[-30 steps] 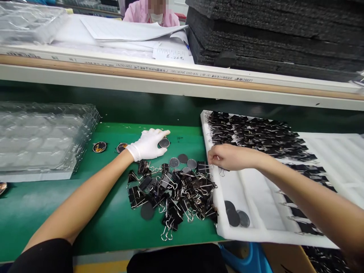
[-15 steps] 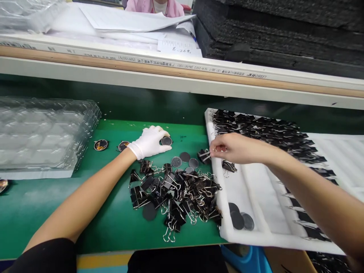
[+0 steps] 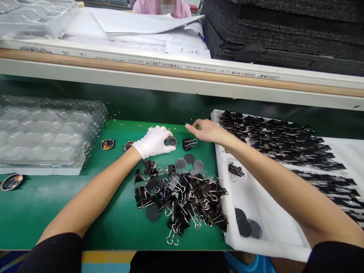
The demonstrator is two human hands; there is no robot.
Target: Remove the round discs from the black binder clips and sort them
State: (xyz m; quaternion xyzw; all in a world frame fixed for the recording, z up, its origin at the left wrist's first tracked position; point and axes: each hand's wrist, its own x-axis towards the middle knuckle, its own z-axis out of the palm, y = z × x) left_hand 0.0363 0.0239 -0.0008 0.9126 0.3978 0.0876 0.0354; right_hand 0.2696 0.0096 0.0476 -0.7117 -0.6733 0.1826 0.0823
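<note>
My left hand, in a white glove, has its thumb and fingers around a small round part with a dark face and a shiny rim. Just right of that part, a black binder clip lies on the green mat, its wire handles pointing right. My bare right hand hovers behind this clip, fingers loosely stretched, with nothing in it. Nearer to me is a heap of binder clips, with several dark discs along its far side. Two similar round parts lie left of my glove.
A white foam tray on the right bears rows of binder clips, one loose clip and a few discs. Clear plastic trays are stacked at left. A shelf edge crosses behind; a person in pink sits beyond.
My right hand has moved left from the foam tray's edge and let go of a binder clip, which now lies beside the round part. My left hand keeps its grip. The view has shifted slightly.
</note>
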